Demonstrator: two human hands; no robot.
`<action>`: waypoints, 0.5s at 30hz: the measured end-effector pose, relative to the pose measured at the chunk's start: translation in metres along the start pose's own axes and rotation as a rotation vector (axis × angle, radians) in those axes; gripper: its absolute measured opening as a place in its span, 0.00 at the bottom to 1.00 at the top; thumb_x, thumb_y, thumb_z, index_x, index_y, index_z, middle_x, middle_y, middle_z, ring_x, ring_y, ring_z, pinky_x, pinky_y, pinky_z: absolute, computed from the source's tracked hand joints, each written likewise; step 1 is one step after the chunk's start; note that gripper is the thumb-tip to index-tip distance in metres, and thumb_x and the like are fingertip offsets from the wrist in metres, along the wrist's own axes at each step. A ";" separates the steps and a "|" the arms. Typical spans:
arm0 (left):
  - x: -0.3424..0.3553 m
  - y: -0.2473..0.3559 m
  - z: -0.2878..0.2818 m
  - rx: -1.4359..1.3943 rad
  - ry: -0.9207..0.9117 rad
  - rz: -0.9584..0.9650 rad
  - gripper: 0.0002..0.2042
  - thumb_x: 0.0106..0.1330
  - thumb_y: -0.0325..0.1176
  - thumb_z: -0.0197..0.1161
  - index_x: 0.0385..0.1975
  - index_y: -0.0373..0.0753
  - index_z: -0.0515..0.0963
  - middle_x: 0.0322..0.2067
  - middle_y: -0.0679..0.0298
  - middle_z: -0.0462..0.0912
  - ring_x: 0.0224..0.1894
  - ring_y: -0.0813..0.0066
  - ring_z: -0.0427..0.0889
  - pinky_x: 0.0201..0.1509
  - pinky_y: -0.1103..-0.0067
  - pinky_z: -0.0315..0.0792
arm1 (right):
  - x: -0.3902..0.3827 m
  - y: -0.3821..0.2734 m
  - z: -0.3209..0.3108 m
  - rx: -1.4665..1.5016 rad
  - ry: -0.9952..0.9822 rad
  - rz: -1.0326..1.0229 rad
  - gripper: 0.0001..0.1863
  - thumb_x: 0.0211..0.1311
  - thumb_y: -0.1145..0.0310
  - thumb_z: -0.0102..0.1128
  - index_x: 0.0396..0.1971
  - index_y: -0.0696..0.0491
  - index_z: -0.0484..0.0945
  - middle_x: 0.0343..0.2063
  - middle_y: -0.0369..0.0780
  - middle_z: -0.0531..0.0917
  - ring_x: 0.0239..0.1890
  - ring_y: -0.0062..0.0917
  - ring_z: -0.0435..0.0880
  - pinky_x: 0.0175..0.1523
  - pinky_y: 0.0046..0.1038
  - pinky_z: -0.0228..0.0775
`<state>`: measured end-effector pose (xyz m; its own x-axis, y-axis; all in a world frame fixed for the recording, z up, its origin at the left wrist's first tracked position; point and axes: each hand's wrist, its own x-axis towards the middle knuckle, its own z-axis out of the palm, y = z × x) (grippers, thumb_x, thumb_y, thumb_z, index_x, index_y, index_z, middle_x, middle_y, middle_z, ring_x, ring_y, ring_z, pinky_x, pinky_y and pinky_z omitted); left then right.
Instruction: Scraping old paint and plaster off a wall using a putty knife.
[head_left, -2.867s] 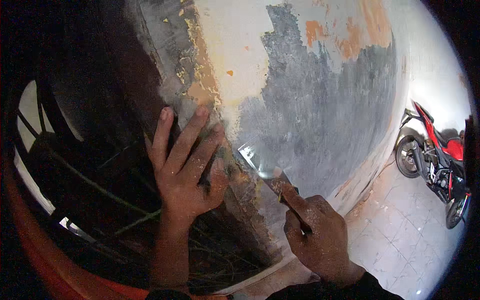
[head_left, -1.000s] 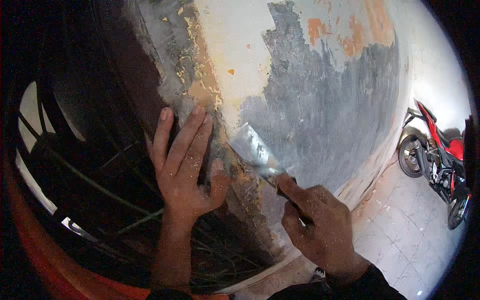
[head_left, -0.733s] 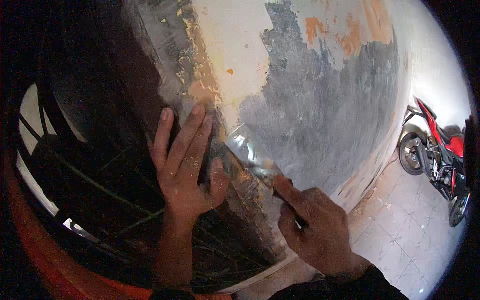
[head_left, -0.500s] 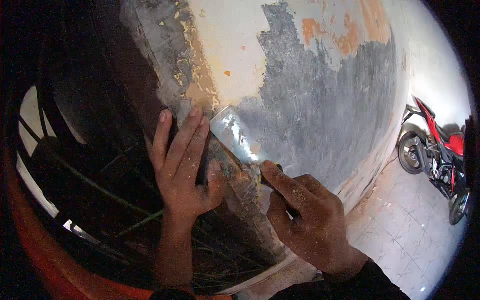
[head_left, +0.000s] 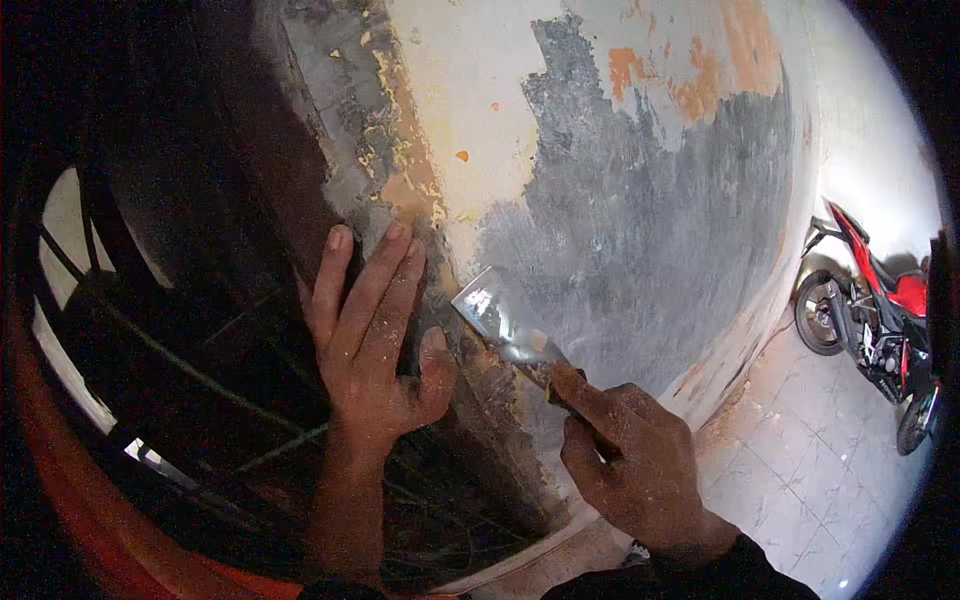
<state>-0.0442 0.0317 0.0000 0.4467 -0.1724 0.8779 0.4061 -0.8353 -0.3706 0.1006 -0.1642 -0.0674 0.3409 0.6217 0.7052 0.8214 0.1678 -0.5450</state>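
My left hand (head_left: 375, 350) lies with fingers spread on the dark edge of a patchy wall strip (head_left: 400, 150), left of the scraper. My right hand (head_left: 630, 470) is closed round the handle of a metal scraper (head_left: 500, 315), index finger stretched along it toward the blade. The blade lies against the wall where flaking grey and yellowish paint meets a broad grey patch (head_left: 650, 250). Its tip is just right of my left fingers. Pale dust speckles both hands.
A red and black motorbike (head_left: 870, 320) stands at the right beside a white wall, on pale floor tiles (head_left: 800, 480). A dark area with thin lines (head_left: 180, 370) fills the left, with a red curved band (head_left: 80, 480) along its outer edge.
The scraper and my right hand moved up and left until half a second ago, and since then have moved back down and right. My left hand stays in nearly the same place.
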 end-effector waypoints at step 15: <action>0.001 0.000 0.003 -0.034 0.017 0.012 0.26 0.65 0.42 0.56 0.58 0.33 0.81 0.66 0.55 0.77 0.73 0.43 0.64 0.76 0.48 0.51 | 0.023 -0.006 -0.005 0.036 0.046 0.033 0.27 0.60 0.79 0.65 0.61 0.48 0.81 0.27 0.44 0.81 0.25 0.33 0.82 0.33 0.32 0.75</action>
<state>-0.0416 0.0328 -0.0005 0.4378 -0.1908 0.8786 0.3736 -0.8503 -0.3708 0.1059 -0.1548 -0.0455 0.3886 0.5916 0.7064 0.7928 0.1760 -0.5835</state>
